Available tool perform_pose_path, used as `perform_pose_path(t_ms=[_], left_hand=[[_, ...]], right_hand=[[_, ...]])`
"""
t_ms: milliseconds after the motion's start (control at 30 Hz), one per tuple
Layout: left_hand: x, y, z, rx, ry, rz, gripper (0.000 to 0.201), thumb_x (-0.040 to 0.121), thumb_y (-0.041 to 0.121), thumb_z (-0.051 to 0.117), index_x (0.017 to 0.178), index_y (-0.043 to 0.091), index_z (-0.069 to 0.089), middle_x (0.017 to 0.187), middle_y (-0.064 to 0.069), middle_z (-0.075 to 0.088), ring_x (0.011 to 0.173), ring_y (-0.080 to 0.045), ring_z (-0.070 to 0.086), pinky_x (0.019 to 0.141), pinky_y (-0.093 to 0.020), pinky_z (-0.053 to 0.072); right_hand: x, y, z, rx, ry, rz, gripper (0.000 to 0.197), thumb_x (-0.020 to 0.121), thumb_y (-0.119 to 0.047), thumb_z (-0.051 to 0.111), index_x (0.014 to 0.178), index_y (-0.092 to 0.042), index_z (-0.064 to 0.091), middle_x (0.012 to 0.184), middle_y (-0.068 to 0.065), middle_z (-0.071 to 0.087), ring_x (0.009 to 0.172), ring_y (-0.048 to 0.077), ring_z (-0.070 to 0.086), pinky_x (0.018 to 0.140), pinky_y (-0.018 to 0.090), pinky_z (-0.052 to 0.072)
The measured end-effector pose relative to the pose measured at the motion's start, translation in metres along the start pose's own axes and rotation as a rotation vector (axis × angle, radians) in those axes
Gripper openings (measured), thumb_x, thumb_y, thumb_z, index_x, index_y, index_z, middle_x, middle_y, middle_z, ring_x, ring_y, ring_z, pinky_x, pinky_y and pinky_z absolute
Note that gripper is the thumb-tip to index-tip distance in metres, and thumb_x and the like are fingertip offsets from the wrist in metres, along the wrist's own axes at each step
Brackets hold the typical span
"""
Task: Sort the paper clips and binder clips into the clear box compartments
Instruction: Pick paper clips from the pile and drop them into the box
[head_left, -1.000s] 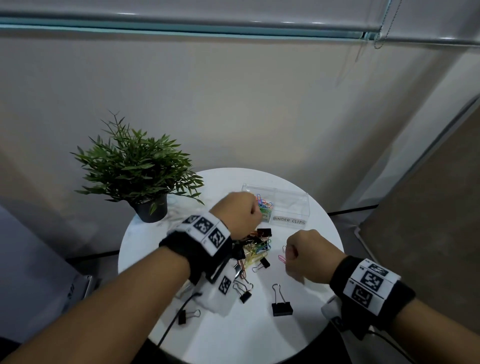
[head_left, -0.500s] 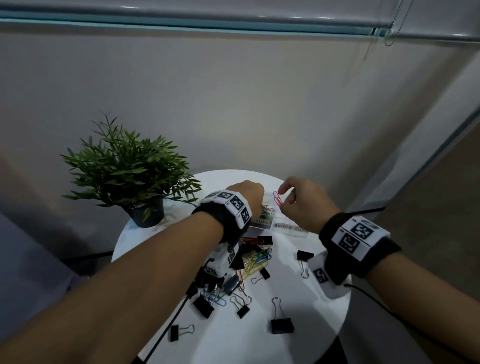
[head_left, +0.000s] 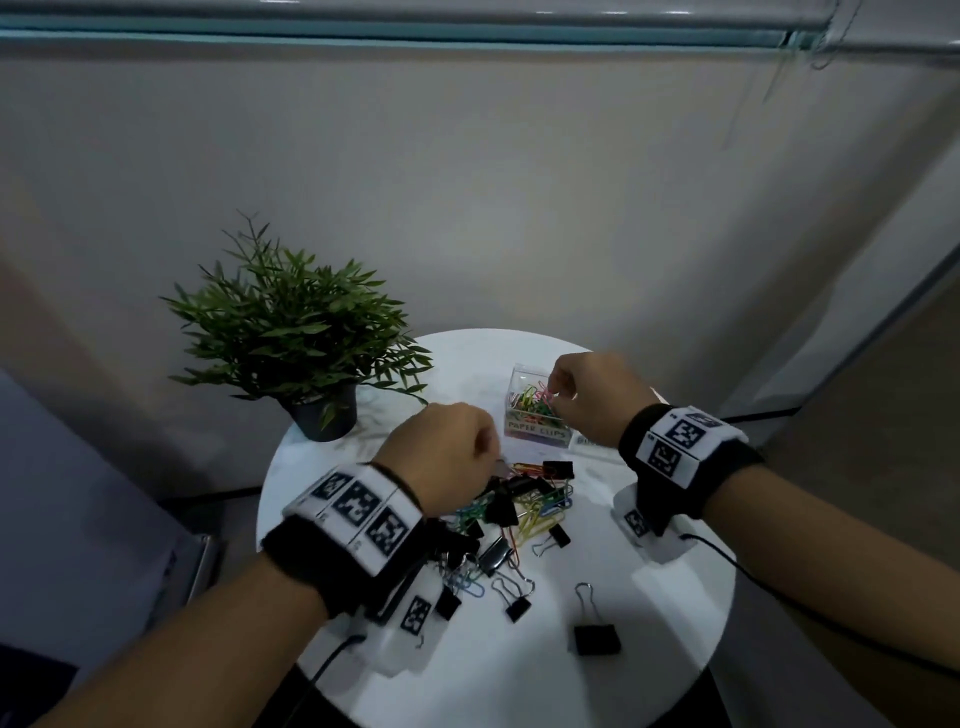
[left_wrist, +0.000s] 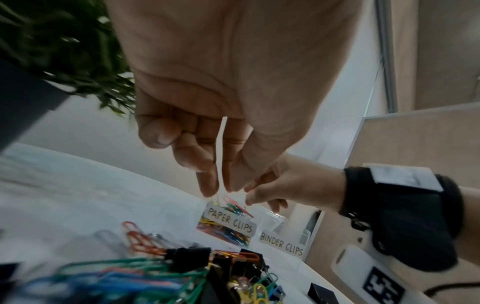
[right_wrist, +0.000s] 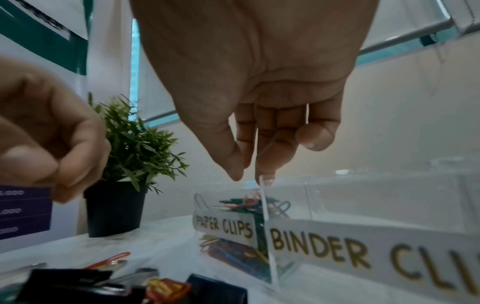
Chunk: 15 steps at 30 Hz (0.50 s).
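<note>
A clear box (head_left: 537, 434) stands at the back of the round table, its compartments labelled PAPER CLIPS (right_wrist: 223, 226) and BINDER CLIPS (right_wrist: 319, 244). Coloured paper clips (head_left: 532, 402) fill the left compartment. My right hand (right_wrist: 249, 176) hovers just above it, thumb and forefinger pointing down and slightly apart with nothing between them. A mixed pile of paper clips and black binder clips (head_left: 524, 509) lies mid-table. My left hand (left_wrist: 221, 185) hangs over the pile's far edge, fingers loosely curled and holding nothing.
A potted plant (head_left: 296, 343) stands at the table's back left, close to my left hand. Loose binder clips (head_left: 596, 636) lie nearer the front on the white table (head_left: 670, 613). Wrist-camera cables trail over the table's front and right edges.
My right hand carried a pink paper clip from the table up over the paper-clip compartment, and the clip has left its fingers. My left hand drew back from the box to the pile.
</note>
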<state>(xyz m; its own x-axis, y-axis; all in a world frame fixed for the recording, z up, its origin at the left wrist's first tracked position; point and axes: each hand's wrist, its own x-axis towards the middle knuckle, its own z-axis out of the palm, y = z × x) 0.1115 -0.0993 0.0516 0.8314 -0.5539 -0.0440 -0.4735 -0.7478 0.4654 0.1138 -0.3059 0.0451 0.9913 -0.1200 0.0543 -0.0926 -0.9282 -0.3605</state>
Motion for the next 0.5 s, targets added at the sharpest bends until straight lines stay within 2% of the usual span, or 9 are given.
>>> perform_pose_path(t_ms=[133,233,333,400,500], left_hand=[[-0.032,-0.03,-0.006,-0.024,0.019,-0.025,0.008,0.084,0.023,0.059,0.084,0.028,0.065,0.081,0.012,0.067,0.066,0.0,0.057,0.071,-0.027,0.051],[-0.059,-0.05,-0.01,-0.027,0.047,-0.057,0.004,0.085,0.027,0.062,0.084,0.03,0.063,0.079,0.015,0.066,0.064,0.001,0.056,0.068,-0.024,0.048],[-0.083,-0.066,-0.012,-0.024,0.06,-0.115,0.003,0.085,0.032,0.062,0.083,0.034,0.061,0.077,0.019,0.065,0.065,0.001,0.057,0.067,-0.024,0.049],[-0.097,-0.069,-0.012,-0.002,0.06,-0.107,0.003,0.085,0.034,0.062,0.084,0.035,0.06,0.08,0.02,0.064,0.068,0.002,0.057,0.067,-0.025,0.05],[-0.117,-0.061,-0.005,0.005,0.002,-0.054,0.005,0.087,0.035,0.06,0.092,0.036,0.059,0.089,0.018,0.061,0.08,-0.002,0.056,0.076,-0.026,0.049]], right_hand=[[-0.039,-0.001,-0.004,-0.013,0.016,-0.099,0.006,0.085,-0.024,0.06,0.088,-0.024,0.064,0.09,-0.003,0.069,0.08,0.019,0.061,0.075,0.036,0.053],[-0.078,-0.003,-0.004,-0.028,-0.086,-0.172,0.006,0.086,-0.032,0.061,0.09,-0.028,0.063,0.089,-0.012,0.067,0.071,0.007,0.054,0.072,0.028,0.049],[-0.113,-0.008,-0.002,-0.078,-0.243,-0.205,0.01,0.088,-0.035,0.057,0.095,-0.032,0.063,0.091,-0.017,0.064,0.079,0.004,0.056,0.073,0.025,0.047],[-0.131,-0.016,0.002,-0.098,-0.322,-0.214,0.014,0.089,-0.036,0.054,0.101,-0.033,0.062,0.099,-0.016,0.067,0.09,0.007,0.061,0.078,0.028,0.049],[-0.15,-0.028,0.012,-0.138,-0.415,-0.228,0.023,0.093,-0.035,0.048,0.113,-0.034,0.061,0.114,-0.014,0.064,0.106,0.01,0.058,0.086,0.029,0.047]])
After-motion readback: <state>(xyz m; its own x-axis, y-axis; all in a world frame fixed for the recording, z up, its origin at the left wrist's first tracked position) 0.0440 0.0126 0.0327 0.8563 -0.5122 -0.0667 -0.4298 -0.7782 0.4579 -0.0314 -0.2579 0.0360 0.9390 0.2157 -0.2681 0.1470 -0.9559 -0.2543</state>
